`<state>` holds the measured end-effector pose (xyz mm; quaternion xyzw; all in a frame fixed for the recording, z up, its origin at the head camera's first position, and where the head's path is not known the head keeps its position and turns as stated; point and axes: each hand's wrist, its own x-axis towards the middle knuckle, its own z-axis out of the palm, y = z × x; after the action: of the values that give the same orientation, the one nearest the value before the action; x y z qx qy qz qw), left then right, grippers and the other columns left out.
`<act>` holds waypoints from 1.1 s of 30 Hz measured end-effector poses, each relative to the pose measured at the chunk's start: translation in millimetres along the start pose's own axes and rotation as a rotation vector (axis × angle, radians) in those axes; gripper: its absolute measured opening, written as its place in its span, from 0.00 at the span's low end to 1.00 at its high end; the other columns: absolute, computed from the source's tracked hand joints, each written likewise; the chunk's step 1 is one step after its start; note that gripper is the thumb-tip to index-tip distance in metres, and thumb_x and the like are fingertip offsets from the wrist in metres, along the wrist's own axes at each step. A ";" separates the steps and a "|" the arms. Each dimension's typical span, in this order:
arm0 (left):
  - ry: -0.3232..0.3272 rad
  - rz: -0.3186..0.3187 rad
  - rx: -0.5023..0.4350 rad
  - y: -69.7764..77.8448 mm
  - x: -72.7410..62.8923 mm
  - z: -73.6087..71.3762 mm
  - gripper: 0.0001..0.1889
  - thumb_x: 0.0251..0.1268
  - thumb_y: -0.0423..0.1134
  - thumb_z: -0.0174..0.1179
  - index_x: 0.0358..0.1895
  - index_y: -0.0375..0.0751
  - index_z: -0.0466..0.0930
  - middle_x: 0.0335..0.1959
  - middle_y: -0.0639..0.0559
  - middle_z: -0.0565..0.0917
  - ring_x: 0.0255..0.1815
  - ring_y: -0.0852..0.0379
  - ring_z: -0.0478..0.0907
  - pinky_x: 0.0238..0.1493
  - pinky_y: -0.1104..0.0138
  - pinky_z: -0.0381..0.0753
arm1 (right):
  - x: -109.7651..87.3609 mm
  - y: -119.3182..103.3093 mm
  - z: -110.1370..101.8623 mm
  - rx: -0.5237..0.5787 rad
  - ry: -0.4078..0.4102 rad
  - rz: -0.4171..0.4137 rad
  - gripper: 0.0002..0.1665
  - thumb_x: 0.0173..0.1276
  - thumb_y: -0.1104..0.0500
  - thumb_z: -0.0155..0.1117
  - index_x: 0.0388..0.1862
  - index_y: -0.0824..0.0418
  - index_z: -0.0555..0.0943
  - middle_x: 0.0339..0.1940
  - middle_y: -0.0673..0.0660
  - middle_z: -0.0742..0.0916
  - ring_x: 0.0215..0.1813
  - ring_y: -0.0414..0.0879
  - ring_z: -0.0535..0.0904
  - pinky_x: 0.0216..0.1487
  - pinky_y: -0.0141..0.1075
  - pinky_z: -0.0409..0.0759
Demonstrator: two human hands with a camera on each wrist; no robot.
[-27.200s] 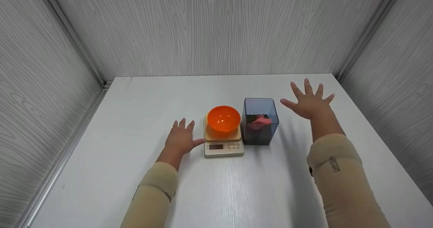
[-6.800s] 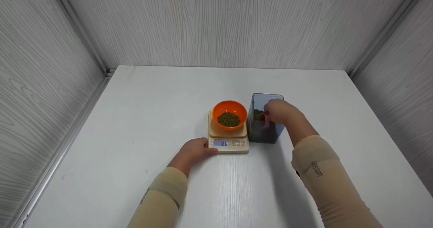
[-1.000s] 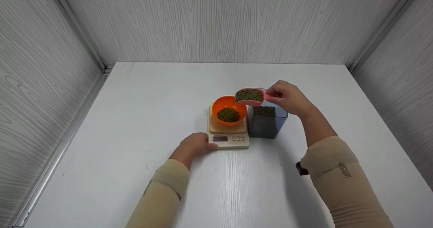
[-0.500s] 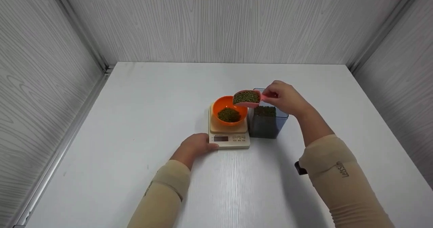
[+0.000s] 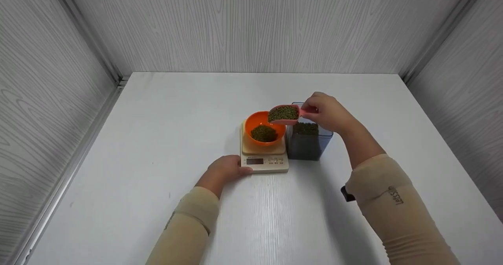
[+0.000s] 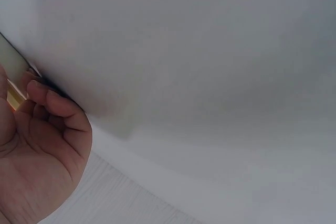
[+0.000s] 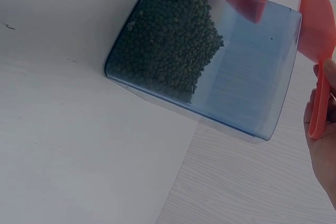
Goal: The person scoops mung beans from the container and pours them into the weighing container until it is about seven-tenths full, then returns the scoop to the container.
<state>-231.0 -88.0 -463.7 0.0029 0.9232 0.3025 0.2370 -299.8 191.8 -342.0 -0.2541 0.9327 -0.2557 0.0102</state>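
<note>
My right hand [image 5: 328, 111] pinches the handle of a pink scoop [image 5: 289, 122], heaped with small green beans that look like mung beans. The scoop hangs level over the right rim of an orange bowl [image 5: 251, 128]. A pile of the same beans [image 5: 263, 133] lies in the bowl, which stands on a cream kitchen scale [image 5: 265, 170]. Its display [image 5: 254, 161] looks dark. My left hand [image 5: 224, 168] grips the scale's front left corner; its curled fingers [image 6: 63, 103] show in the left wrist view. In the right wrist view the scoop's handle [image 7: 319, 103] lies along my fingers.
A clear bluish container [image 5: 304, 149], partly filled with beans [image 7: 168, 40], stands close against the scale's right side, below my right hand. All of it rests on a white table [image 5: 177, 111], with grey wood-grain panels [image 5: 251, 29] at the back and sides.
Earlier both hands were spread and held nothing, the bowl was bare, and the scoop lay in the container. Over the last second the loaded scoop has shifted slightly left over the bowl.
</note>
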 end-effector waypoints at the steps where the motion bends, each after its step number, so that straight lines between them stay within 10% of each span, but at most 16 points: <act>1: -0.001 0.003 0.002 -0.3 0.2 0.0 0.24 0.53 0.57 0.61 0.51 0.49 0.77 0.47 0.52 0.79 0.47 0.52 0.72 0.60 0.56 0.64 | 0.4 -0.7 0.0 -0.003 -0.001 0.003 0.09 0.63 0.61 0.61 0.41 0.64 0.80 0.38 0.58 0.77 0.39 0.49 0.71 0.41 0.42 0.73; 33: 0.014 -0.008 -0.001 -0.5 0.4 2.9 0.26 0.53 0.57 0.61 0.53 0.49 0.77 0.49 0.52 0.79 0.50 0.52 0.72 0.61 0.55 0.63 | 0.9 -4.6 -4.1 -0.066 -0.039 0.028 0.07 0.62 0.62 0.62 0.38 0.62 0.81 0.38 0.56 0.77 0.39 0.48 0.73 0.43 0.42 0.76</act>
<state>-230.0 -86.7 -466.2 -0.0032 0.9247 0.3021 0.2317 -299.0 189.9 -336.2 -0.2462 0.9437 -0.2198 0.0233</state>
